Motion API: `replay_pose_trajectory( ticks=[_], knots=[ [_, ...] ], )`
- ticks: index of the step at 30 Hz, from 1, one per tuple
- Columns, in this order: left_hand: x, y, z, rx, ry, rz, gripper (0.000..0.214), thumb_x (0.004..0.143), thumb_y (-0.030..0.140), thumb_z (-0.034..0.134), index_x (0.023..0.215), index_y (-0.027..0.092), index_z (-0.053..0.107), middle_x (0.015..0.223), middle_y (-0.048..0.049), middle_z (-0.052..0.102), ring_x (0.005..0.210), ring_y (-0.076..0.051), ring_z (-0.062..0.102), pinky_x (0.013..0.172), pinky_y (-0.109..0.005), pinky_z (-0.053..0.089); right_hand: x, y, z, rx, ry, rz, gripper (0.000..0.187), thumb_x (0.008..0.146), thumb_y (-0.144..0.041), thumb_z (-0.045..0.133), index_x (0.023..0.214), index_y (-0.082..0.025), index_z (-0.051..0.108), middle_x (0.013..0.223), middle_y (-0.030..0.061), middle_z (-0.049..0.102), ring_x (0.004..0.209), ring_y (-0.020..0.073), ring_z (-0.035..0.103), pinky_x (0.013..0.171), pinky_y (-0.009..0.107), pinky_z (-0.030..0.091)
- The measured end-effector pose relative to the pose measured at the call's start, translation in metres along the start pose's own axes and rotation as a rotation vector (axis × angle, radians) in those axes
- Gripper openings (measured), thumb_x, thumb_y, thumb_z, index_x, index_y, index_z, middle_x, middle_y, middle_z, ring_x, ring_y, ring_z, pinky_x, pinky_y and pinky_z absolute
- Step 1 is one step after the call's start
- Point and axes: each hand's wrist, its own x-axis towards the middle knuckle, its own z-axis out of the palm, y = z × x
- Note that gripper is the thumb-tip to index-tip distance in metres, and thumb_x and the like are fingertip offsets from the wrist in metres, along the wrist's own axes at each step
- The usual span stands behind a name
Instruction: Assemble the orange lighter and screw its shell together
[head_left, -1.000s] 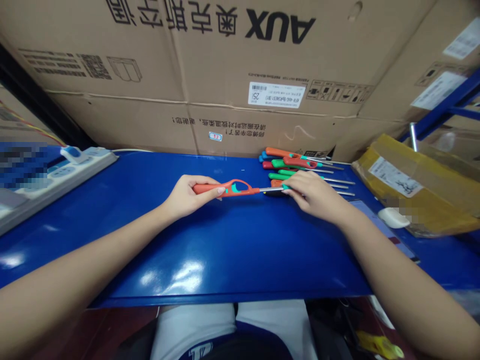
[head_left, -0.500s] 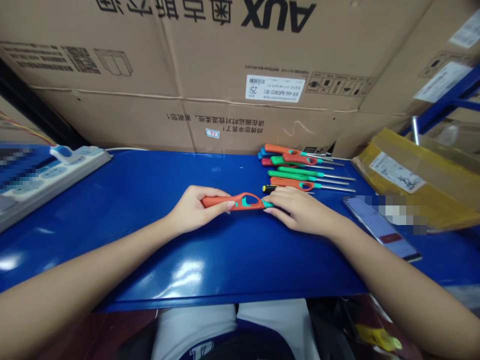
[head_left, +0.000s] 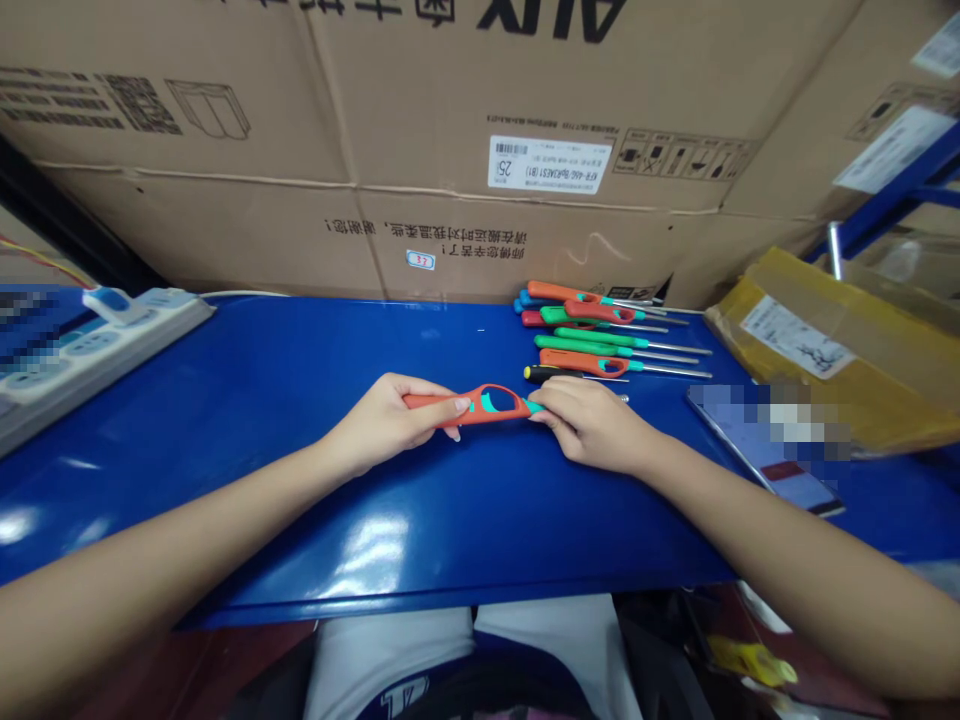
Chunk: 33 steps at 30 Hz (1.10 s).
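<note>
An orange long-nosed gas lighter [head_left: 484, 415] with a teal trigger lies level between my two hands, just above the blue tabletop. My left hand [head_left: 401, 418] is closed around its handle, thumb along the near side. At the other end, my right hand [head_left: 592, 420] pinches the teal collar, its fingers hiding most of the nozzle. A small metal tip shows beyond the right knuckles. Right behind that hand rests a black screwdriver [head_left: 553, 375] with a yellow end. More lighters, orange, green, red and blue, lie in a pile [head_left: 592, 340] behind it, their metal nozzles pointing right.
A large printed cardboard box [head_left: 420, 150] stands along the back of the blue table [head_left: 315, 530]. On the left sits a white power strip [head_left: 142, 325] with a plug in it. To the right are a phone [head_left: 739, 440] and a yellow-taped parcel [head_left: 795, 340].
My right fingers have curled tighter around the lighter's collar, and the metal tip now shows past them. My left hand keeps its grip. The camera view has shifted slightly.
</note>
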Motion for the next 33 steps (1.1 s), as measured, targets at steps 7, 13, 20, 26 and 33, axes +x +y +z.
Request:
replay_pose_trajectory(
  ticks=[7,13,20,26,33],
  knots=[
    [-0.007,0.005,0.0,0.325,0.05,0.356,0.028,0.086,0.041,0.073,0.093,0.015,0.082,0.084,-0.0064,0.08,0.071,-0.017,0.071,0.063,-0.023,0.054,-0.001,-0.005,-0.003,0.008,-0.054,-0.015,0.018,0.101,-0.02,0.048,0.094,-0.015,0.063,0.081,0.009,0.071,0.074,0.0212,0.065,0.067,0.032,0.051],
    [-0.002,-0.005,-0.004,0.341,0.057,0.372,0.029,0.089,0.042,0.071,0.096,0.015,0.081,0.081,-0.0046,0.08,0.07,-0.017,0.072,0.063,-0.022,0.055,0.002,-0.003,-0.002,0.007,0.011,-0.037,0.02,0.102,-0.023,0.049,0.098,-0.013,0.066,0.083,0.0106,0.071,0.076,0.0222,0.064,0.071,0.034,0.052],
    [0.004,-0.005,-0.013,0.613,0.019,0.649,0.03,0.094,0.034,0.068,0.119,0.018,0.074,0.105,-0.0063,0.076,0.091,-0.017,0.07,0.083,-0.025,0.054,0.003,0.002,-0.015,0.099,-0.077,0.18,0.008,0.096,-0.026,0.062,0.094,-0.019,0.064,0.092,0.0069,0.073,0.085,0.0213,0.068,0.075,0.031,0.05],
    [0.007,-0.009,-0.017,0.62,0.033,0.726,0.039,0.091,0.035,0.073,0.125,0.016,0.07,0.104,-0.0075,0.073,0.09,-0.016,0.068,0.083,-0.025,0.053,0.003,0.009,-0.022,0.091,-0.006,0.282,0.011,0.088,-0.021,0.064,0.086,-0.021,0.054,0.08,0.0019,0.066,0.068,0.0169,0.061,0.061,0.026,0.041],
    [0.011,-0.014,-0.02,0.67,-0.023,0.628,0.033,0.089,0.036,0.074,0.115,0.015,0.073,0.103,-0.0079,0.074,0.09,-0.018,0.068,0.08,-0.028,0.054,0.004,0.01,-0.024,0.095,-0.139,0.275,0.02,0.09,-0.035,0.067,0.083,-0.02,0.057,0.081,0.0033,0.067,0.073,0.0192,0.062,0.064,0.029,0.043]
  ],
)
